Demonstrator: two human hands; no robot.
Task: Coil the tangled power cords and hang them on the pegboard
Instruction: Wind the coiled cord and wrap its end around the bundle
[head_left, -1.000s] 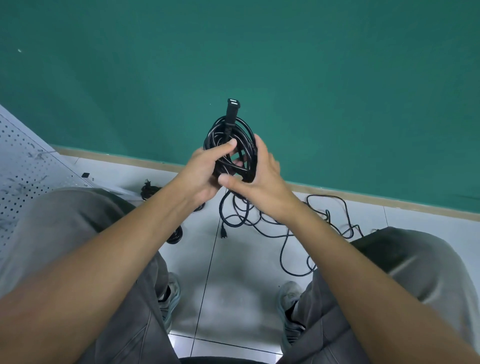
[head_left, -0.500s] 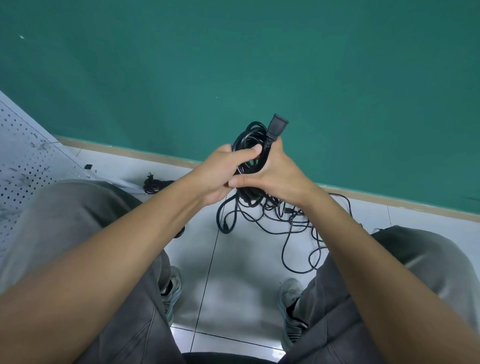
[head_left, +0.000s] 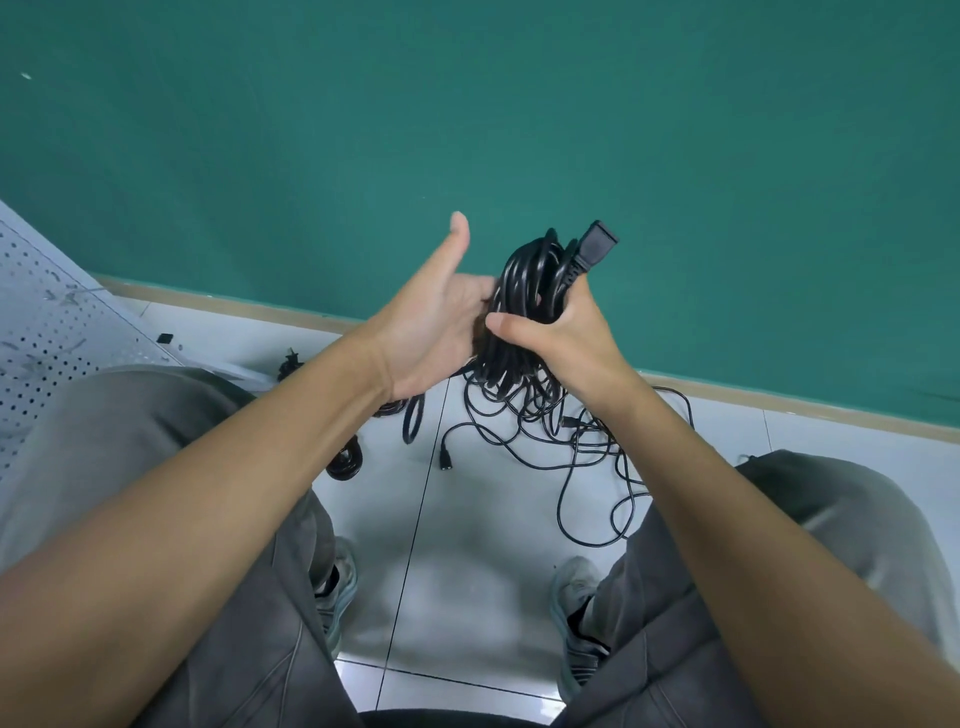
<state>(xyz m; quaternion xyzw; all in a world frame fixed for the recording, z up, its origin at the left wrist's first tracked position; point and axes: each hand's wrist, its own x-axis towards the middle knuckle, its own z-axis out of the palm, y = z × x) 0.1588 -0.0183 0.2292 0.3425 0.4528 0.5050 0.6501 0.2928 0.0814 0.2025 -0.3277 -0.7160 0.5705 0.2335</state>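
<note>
Cords — the black coil (head_left: 530, 275) is sitting up in front of the green wall (head_left: 727, 156), my right hand (head_left: 566, 338) wrapping tight around its middle. My left hand (head_left: 436, 317) is touching the coil's side, thumb sticking up, fingers hidden behind it. Loose cord (head_left: 571, 441) is trailing onto the floor tiles (head_left: 467, 545) — pegboard (head_left: 41, 322) is lying off left.

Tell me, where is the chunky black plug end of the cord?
In the head view, the plug end pokes up right of centre, atop the coiled cord gripped by the right hand, against the green wall.
</note>
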